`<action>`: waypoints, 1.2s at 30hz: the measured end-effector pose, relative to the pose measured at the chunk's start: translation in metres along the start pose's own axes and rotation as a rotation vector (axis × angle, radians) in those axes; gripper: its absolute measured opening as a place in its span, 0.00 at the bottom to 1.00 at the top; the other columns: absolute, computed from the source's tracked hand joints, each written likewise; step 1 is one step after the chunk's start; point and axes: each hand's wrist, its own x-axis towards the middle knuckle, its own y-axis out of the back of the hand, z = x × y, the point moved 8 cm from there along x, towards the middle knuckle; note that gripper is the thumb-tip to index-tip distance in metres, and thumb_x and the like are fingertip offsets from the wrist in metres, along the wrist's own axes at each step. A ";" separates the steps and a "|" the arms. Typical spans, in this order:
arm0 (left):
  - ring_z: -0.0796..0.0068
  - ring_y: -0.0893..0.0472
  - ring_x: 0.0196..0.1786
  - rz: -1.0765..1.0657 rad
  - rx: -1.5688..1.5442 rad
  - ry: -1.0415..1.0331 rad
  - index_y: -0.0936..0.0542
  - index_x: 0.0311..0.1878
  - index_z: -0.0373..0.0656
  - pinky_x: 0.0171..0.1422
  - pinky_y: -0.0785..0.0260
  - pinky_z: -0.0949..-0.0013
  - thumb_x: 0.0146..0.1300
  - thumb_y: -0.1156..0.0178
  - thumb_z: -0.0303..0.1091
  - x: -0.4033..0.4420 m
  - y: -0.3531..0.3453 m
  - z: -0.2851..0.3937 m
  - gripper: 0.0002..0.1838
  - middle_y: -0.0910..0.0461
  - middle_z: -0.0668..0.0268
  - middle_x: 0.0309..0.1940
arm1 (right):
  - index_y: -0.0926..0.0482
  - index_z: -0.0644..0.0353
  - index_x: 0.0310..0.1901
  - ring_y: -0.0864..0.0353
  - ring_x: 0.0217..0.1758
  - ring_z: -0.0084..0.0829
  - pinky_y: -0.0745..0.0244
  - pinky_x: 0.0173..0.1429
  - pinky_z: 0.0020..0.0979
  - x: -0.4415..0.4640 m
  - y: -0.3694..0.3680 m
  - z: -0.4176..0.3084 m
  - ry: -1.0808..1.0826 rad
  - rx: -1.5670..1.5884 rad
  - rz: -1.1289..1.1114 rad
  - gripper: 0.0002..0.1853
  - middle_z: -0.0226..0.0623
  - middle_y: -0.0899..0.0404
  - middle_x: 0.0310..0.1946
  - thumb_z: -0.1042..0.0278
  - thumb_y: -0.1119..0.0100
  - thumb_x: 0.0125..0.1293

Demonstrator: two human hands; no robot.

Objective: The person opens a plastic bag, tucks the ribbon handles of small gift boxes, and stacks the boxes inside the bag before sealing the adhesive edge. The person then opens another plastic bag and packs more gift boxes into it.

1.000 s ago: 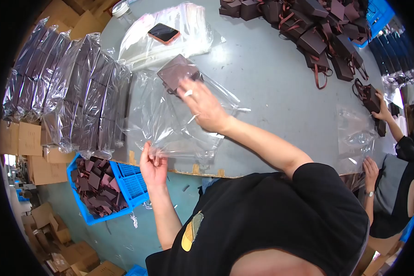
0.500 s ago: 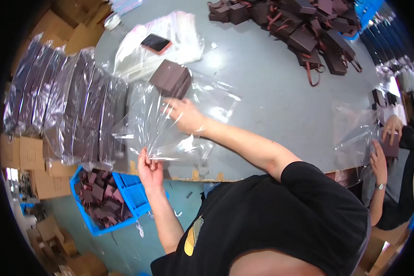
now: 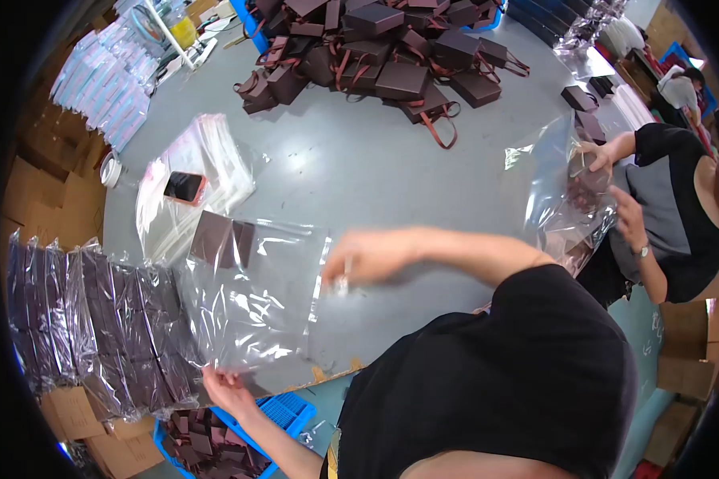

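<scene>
A large clear plastic bag (image 3: 284, 307) lies on the grey table. A dark brown box (image 3: 212, 238) is in its upper left part. My left hand (image 3: 225, 391) pinches the bag's lower left corner at the table's front edge. Just off the bag's right edge is my right hand (image 3: 363, 257), smeared by motion, so whether its fingers hold anything is unclear. A small bright glint shows under its fingertips. Left of the bag stands a row of dark boxes (image 3: 96, 319) wrapped in clear plastic.
A phone (image 3: 185, 188) rests on a stack of flat plastic bags (image 3: 230, 164). Brown boxes with ribbons (image 3: 399, 80) are heaped at the back. A blue crate (image 3: 284, 411) of brown pieces stands below the table edge. A co-worker (image 3: 655, 199) handles another clear bag at the right.
My right hand has come away from the box and moved right, past the bag's edge. My left hand still grips the bag. The camera view has shifted.
</scene>
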 end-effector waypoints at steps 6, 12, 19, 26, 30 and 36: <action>0.72 0.24 0.49 0.342 0.491 -0.873 0.27 0.58 0.32 0.52 0.30 0.70 0.73 0.44 0.31 -0.079 -0.034 0.074 0.16 0.24 0.60 0.50 | 0.30 0.37 0.69 0.29 0.65 0.55 0.34 0.67 0.55 -0.118 0.277 0.110 -0.563 -1.024 1.370 0.45 0.49 0.31 0.64 0.39 0.26 0.47; 0.70 0.26 0.53 -0.058 0.514 -0.876 0.25 0.51 0.34 0.61 0.33 0.65 0.66 0.44 0.21 -0.147 -0.124 0.050 0.11 0.25 0.59 0.52 | 0.41 0.31 0.76 0.27 0.63 0.60 0.33 0.66 0.57 -0.098 0.259 0.163 -0.756 -0.757 1.141 0.52 0.57 0.35 0.67 0.34 0.28 0.49; 0.52 0.25 0.62 -0.839 0.926 -0.771 0.24 0.53 0.36 0.68 0.34 0.59 0.57 0.34 0.24 -0.197 -0.254 -0.029 0.19 0.25 0.52 0.57 | 0.41 0.54 0.75 0.19 0.47 0.64 0.20 0.51 0.51 -0.073 0.079 0.065 -0.554 -0.672 0.893 0.46 0.73 0.38 0.63 0.49 0.31 0.59; 0.40 0.36 0.73 -0.782 1.066 -0.780 0.35 0.68 0.29 0.75 0.42 0.49 0.45 0.21 0.42 -0.192 -0.300 -0.073 0.50 0.38 0.40 0.71 | 0.33 0.53 0.71 0.15 0.45 0.53 0.21 0.48 0.48 -0.093 0.039 0.002 -0.612 -0.596 0.376 0.34 0.54 0.17 0.46 0.52 0.37 0.67; 0.37 0.38 0.73 -0.822 1.085 -0.845 0.35 0.68 0.32 0.75 0.43 0.45 0.40 0.19 0.40 -0.180 -0.302 -0.086 0.52 0.40 0.38 0.72 | 0.28 0.49 0.68 0.24 0.63 0.50 0.25 0.60 0.46 -0.074 0.079 -0.056 -0.030 -1.004 0.534 0.41 0.50 0.23 0.59 0.63 0.24 0.49; 0.43 0.33 0.71 -0.942 0.967 -0.700 0.33 0.66 0.36 0.73 0.38 0.51 0.37 0.19 0.35 -0.160 -0.298 -0.081 0.49 0.36 0.42 0.69 | 0.35 0.45 0.73 0.28 0.65 0.54 0.27 0.64 0.45 -0.005 0.080 0.021 -0.370 -0.918 0.022 0.52 0.56 0.25 0.59 0.61 0.23 0.41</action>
